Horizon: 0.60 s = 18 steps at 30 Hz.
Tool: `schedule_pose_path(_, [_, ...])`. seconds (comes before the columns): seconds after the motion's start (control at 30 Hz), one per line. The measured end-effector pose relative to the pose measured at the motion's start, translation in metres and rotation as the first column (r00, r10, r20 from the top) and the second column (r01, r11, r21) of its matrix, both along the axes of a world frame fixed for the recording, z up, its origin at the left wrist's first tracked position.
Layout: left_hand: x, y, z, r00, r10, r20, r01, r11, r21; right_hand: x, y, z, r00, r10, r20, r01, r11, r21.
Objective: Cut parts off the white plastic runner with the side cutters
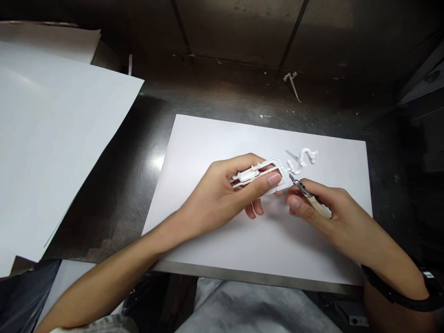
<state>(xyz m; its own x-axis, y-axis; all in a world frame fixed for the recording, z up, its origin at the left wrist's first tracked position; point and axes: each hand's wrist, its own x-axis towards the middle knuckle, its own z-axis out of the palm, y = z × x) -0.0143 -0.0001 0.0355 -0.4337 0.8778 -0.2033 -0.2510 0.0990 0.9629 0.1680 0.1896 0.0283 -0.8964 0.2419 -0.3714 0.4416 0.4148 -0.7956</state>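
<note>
A white plastic parts frame [268, 173], of the moulded sprue kind, is held just above the middle of a white paper sheet [222, 138] laid on a dark metal worktable [138, 152]. The frame is pinched by the left hand [222, 194], thumb on its near edge and fingers curled over the far edge, so the grip is closed on it. A small pair of cutters [308, 193] with pale handles is clasped in the right hand [326, 208], and its dark tip is brought to the frame's right-hand corner; whether blade and plastic actually touch cannot be told. Just beyond that corner, a few loose white pieces [302, 158], one of them curved like a hook, are seen lying on the sheet, apart from the frame. From this it is judged that some parts are already cut free, while the work is not finished: at least one longer part is seen attached inside the frame near the left fingers, though how many remain is hidden by the hand. The frame's long axis is set roughly left to right, tilted slightly so that its right end points toward the cutters and the loose pieces. A larger white sheet [52, 138] is spread at the left, and a stray white scrap [292, 82] is seen at the far edge of the table.
</note>
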Motion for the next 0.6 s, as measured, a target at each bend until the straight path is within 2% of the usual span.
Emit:
schedule_pose_path(0.37, [0.0008,-0.002,0.0011,0.997,-0.024,-0.072,0.025,1.0,0.008,0.0016,0.0018,-0.0014,0.999,0.039,0.003,-0.039,0.999,-0.032])
schedule_pose_path(0.6, [-0.0001,-0.0028,0.0005,0.989,-0.081,-0.125,0.081,0.997,0.0,0.0002,0.0013,0.0015,0.997,0.05,0.05,-0.046,0.995,-0.085])
